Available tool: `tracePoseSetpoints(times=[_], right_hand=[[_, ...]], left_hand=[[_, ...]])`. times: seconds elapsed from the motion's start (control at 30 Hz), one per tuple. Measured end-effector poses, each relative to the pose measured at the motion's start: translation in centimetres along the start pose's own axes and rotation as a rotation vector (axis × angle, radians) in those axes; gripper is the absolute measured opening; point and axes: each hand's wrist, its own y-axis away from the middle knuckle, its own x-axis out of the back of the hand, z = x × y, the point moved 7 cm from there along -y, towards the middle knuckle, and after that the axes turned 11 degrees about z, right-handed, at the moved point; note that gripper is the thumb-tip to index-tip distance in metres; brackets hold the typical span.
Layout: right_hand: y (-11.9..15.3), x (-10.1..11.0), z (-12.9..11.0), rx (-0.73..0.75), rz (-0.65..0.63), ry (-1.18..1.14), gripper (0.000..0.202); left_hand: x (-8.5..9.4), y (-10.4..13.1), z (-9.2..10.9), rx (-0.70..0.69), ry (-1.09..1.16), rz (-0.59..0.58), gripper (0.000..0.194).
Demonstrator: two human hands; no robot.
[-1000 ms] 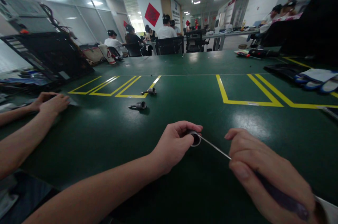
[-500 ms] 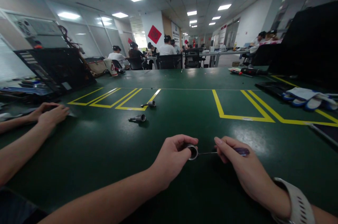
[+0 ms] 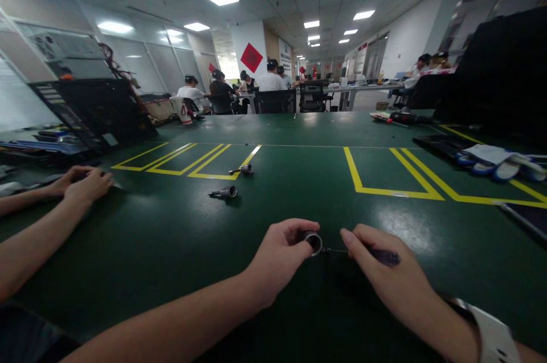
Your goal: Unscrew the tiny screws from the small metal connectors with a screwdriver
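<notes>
My left hand (image 3: pixel 277 260) is closed around a hollow metal socket (image 3: pixel 315 242), its round open end facing me. In my right hand (image 3: pixel 384 263) is a thin-shafted screwdriver with a dark purple handle (image 3: pixel 387 257); thumb and fingers pinch it, and its shaft (image 3: pixel 337 251) points left at the socket. Between the shaft's tip and the socket's rim shows a small dark piece (image 3: pixel 323 250), possibly a screw, too small to make out. Farther off on the table, two similar metal sockets with narrow stems lie on their sides, one nearer (image 3: pixel 224 192) and one behind (image 3: pixel 242 170).
Yellow tape (image 3: pixel 399 194) marks boxes on the green table (image 3: pixel 294 169). A co-worker's hands (image 3: pixel 88 183) are at the left edge. Gloves (image 3: pixel 498 159), a dark tray (image 3: pixel 436 146) and a flat dark panel (image 3: pixel 527 220) lie right. A power tool (image 3: pixel 408 117) sits farther back.
The screwdriver's handle has dropped slightly and tilted, and my right hand has shifted a little left. A small dark piece now shows at its tip beside the socket. My left hand keeps its grip.
</notes>
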Motion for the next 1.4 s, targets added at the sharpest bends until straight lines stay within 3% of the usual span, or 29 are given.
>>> tracePoseSetpoints(times=[0.2,0.33,0.43,0.53,1.03,1.23,1.33,1.4], right_hand=[[0.3,1.7,1.0,-0.055,0.119,-0.086,0.040],[1.0,3.0,-1.0,0.124,0.173,-0.158,0.034],[2.0,2.8,-3.4,0.368,0.105,-0.231,0.025],[2.8,2.1,-4.6,0.513,0.024,-0.241,0.020],[3.7,0.6,-5.1,0.638,-0.070,-0.132,0.017],[3.2,1.7,-5.0,0.568,0.011,-0.222,0.020],[1.6,2.1,-2.1,0.257,0.114,-0.240,0.029],[0.8,1.2,1.0,-0.039,0.083,-0.211,0.036]], left_hand=[[0.2,-0.2,-0.2,-0.001,-0.021,-0.002,0.036],[0.4,-0.4,-0.5,-0.013,-0.004,-0.013,0.037],[0.4,-0.5,-0.4,-0.035,0.027,-0.017,0.036],[0.3,-0.3,-0.2,-0.032,0.046,-0.003,0.035],[0.0,-0.6,-0.3,-0.190,-0.026,0.005,0.025],[0.1,-0.7,-0.5,-0.184,-0.015,-0.001,0.023],[0.4,-0.9,-0.5,-0.159,-0.021,0.006,0.023],[0.5,-0.9,-0.5,-0.134,-0.036,0.001,0.026]])
